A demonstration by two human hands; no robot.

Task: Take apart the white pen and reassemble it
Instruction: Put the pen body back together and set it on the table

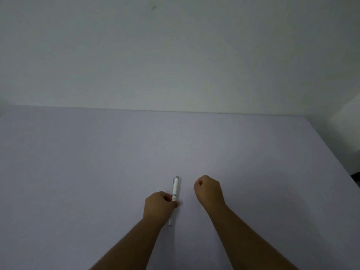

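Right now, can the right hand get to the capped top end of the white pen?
Probably yes. The right hand is curled loosely beside the white pen, holding nothing visible, with only bare table between them. The left hand grips lower down, leaving the top end exposed.

One view only: we look forward and down from head height onto the surface (97,172), wall (175,55) beyond.
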